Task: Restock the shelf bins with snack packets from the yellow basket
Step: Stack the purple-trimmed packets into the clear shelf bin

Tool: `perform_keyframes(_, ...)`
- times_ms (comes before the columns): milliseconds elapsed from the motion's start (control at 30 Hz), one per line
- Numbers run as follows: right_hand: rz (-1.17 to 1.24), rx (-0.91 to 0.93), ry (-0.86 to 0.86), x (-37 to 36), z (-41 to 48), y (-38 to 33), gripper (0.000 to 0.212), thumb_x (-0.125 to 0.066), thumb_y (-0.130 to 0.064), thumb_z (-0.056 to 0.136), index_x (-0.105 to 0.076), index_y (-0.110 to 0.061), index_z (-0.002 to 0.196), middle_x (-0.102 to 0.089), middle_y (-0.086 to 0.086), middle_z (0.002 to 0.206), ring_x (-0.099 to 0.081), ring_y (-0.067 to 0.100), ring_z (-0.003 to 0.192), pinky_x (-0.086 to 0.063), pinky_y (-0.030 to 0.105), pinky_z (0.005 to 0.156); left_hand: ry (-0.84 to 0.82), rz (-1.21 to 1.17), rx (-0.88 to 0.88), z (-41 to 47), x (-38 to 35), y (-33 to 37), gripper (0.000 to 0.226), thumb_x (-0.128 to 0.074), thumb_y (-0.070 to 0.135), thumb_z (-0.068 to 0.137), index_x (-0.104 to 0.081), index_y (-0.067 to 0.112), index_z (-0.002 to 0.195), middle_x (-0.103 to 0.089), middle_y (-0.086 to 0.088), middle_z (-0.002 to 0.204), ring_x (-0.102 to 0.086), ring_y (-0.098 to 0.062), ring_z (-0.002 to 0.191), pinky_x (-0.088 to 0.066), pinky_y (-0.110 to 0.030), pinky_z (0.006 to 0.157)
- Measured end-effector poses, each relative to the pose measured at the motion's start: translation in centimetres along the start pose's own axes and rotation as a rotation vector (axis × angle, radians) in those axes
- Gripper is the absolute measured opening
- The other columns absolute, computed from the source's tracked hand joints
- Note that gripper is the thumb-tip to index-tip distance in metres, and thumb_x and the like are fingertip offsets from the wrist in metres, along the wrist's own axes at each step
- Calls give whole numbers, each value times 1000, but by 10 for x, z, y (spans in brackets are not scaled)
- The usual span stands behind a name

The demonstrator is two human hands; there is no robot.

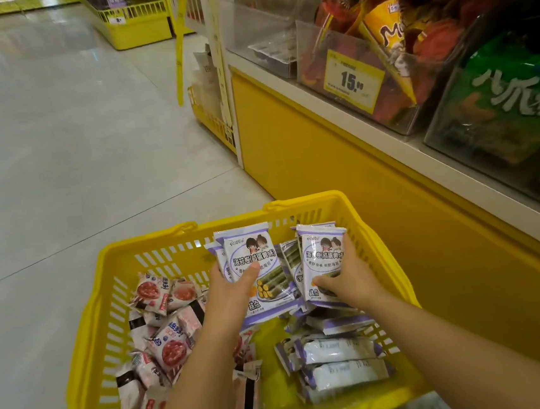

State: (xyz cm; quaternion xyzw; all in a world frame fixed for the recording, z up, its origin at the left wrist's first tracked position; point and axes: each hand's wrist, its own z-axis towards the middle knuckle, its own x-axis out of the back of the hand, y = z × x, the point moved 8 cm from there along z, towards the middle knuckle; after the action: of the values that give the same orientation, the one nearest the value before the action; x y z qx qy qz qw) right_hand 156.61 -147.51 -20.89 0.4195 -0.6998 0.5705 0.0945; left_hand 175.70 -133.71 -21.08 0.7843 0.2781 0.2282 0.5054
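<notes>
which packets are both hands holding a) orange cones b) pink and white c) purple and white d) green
c: the left hand and the right hand each grip a stack of purple and white packets above the yellow basket.

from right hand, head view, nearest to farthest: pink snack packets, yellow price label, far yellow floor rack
1. pink snack packets, left in yellow plastic basket
2. yellow price label, on clear shelf bin
3. far yellow floor rack, down the aisle
</notes>
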Motion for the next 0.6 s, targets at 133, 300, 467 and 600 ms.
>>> perform_keyframes(133,89,-49,36,-1,2,2,91,-84,-14,70,-29,-17,142,-56,3,132,-54,25,120,-44,37,95,31,-4,25,4,6,-6,83,-70,52,79,-28,29,147,-40,-1,148,-46,-30,128,-37,-56,106)
perform_keyframes(300,135,-127,78,-1,2,4,68,-83,-12,71,-45,-11,126,-60,6,125,-56,26,117,-45,31,83,46,1,48,4,7,-9,85,-69,50,81,-24,26,149,-34,-4,152,-48,-31,127,-35,-57,106)
perform_keyframes(467,141,-124,114,1,4,2,62,-83,-8,69,-48,-12,120,-62,7,121,-59,25,112,-44,24,72,42,13,73,2,6,-9,84,-66,46,85,-18,28,150,-29,-2,155,-45,-30,130,-33,-55,108)
perform_keyframes(600,177,-128,115,5,5,4,56,-80,-4,72,-51,-11,119,-64,8,118,-62,25,106,-47,22,62,45,22,93,0,6,-9,79,-62,41,88,-15,29,151,-27,-2,155,-43,-31,130,-34,-52,107)
